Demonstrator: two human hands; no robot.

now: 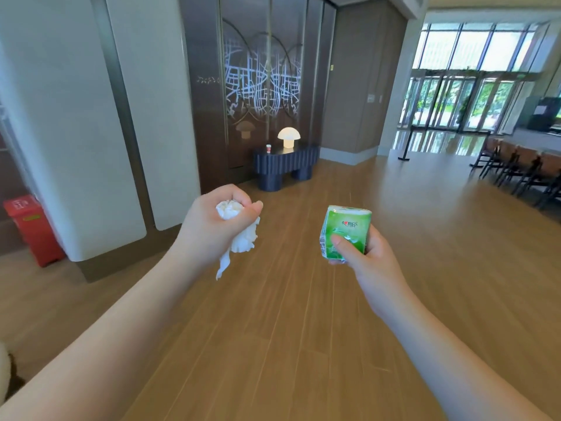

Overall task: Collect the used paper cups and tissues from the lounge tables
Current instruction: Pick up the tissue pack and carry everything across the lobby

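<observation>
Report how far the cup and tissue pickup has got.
Done: nothing shown as binned. In hand: the left hand grips crumpled tissues; the right hand holds a green tissue pack. Left: a paper cup stands on the dark table beside the mushroom lamp.

A public building's lobby or lounge: wide wood-plank floor (pixel 303 299), tall glass entrance doors (pixel 449 101) far right, a row of chairs (pixel 522 171) along the right, a decorative etched wall panel (pixel 261 74) behind a dark table (pixel 285 165) bearing a mushroom lamp (pixel 288 136) and a paper cup (pixel 268 148).
</observation>
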